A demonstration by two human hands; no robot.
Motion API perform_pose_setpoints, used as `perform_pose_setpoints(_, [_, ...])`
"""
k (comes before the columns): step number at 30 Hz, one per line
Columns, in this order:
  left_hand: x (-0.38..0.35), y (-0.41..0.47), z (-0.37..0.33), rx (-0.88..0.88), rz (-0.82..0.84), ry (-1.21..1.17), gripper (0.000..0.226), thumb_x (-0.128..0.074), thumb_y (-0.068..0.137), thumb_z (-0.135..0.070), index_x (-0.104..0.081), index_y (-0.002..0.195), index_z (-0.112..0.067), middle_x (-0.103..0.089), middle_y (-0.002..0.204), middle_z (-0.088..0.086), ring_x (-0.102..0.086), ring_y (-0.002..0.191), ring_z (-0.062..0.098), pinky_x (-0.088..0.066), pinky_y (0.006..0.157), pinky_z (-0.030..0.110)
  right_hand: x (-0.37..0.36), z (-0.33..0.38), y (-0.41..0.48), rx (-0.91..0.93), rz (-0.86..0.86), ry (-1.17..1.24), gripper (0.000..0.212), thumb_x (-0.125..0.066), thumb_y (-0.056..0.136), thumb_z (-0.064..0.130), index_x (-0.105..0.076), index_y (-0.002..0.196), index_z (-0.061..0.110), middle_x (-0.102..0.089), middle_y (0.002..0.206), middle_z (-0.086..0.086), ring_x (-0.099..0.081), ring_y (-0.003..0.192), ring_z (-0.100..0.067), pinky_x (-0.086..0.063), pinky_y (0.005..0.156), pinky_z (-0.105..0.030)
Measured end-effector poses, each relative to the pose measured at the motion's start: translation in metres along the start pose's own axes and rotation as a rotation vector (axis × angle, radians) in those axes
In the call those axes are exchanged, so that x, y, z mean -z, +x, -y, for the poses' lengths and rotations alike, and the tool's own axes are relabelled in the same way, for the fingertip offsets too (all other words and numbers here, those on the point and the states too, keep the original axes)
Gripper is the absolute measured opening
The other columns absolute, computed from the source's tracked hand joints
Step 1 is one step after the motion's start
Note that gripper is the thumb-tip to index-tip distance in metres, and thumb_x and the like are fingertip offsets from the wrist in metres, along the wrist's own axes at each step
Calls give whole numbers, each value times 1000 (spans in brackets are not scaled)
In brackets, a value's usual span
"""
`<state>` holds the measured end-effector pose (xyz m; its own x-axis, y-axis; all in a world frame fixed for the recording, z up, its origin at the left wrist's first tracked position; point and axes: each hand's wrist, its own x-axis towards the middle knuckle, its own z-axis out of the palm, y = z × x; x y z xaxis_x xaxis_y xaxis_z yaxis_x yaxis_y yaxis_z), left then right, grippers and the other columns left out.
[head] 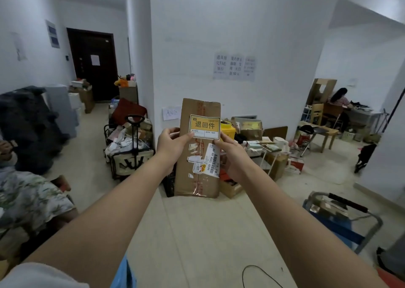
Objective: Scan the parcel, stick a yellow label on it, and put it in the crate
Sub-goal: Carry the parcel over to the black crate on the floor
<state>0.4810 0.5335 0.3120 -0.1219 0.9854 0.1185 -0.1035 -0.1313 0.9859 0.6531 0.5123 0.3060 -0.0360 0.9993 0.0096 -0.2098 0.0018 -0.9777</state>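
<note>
A tall, flat cardboard parcel [198,178] is held upright at arm's length in the middle of the head view. My left hand [172,147] grips its left edge, thumb on the front. My right hand [232,156] wraps its right edge from behind. A yellow label [205,126] with black characters lies on the upper front of the parcel, and both thumbs touch its lower corners. A white barcode sticker [211,161] sits lower on the front. A dark crate [169,183] shows partly behind the parcel's lower left, on the floor.
A loaded black trolley [129,149] stands to the left. Boxes and clutter [258,139] line the wall behind. A blue metal-framed cart [341,220] is at lower right. A person sits at a desk [338,103] far right, another person [26,191] close on the left.
</note>
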Motion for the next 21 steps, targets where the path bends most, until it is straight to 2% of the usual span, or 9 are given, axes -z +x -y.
perform_pose_setpoints(5, [-11,10,14,20,-16,38,47,-77,76,-26,-47,111,-17,-60,121,9,-67,91,22,-55,67,34,16,-11,21,-39,37,32,45,-54,92,13,-55,131,35,-75,94,2,-67,84,-16,-54,66,-32])
perform_pose_setpoints(10, [-14,42,27,37,-14,65,45,-77,75,-27,-47,108,-18,-62,118,7,-67,83,15,-52,60,29,25,-20,53,-60,53,20,45,-55,92,12,-53,134,30,-70,113,-8,-64,96,-25,-54,77,-37])
perform_pose_setpoints(12, [-17,61,29,37,5,66,46,-77,75,-27,-47,109,-18,-61,119,8,-67,85,16,-53,61,29,27,-21,71,-67,38,36,45,-55,92,12,-54,133,30,-72,107,-7,-66,93,-24,-55,75,-37])
perform_pose_setpoints(14, [-20,82,29,37,21,59,48,-77,76,-26,-47,112,-15,-61,122,10,-67,90,20,-55,67,32,26,-18,90,-69,18,48,45,-56,92,11,-56,131,31,-75,96,-2,-70,82,-19,-56,65,-33])
perform_pose_setpoints(16, [-23,106,28,39,28,56,50,-77,76,-25,-47,115,-13,-61,124,11,-68,94,23,-56,71,35,26,-13,113,-56,8,53,45,-56,92,11,-55,132,31,-74,94,-2,-69,79,-17,-55,60,-31])
perform_pose_setpoints(21, [-27,163,19,13,70,47,49,-76,77,-24,-48,116,-13,-61,123,11,-68,92,23,-57,70,34,20,-2,164,-11,-17,47,44,-57,91,13,-54,131,31,-73,96,-4,-67,84,-22,-57,65,-35])
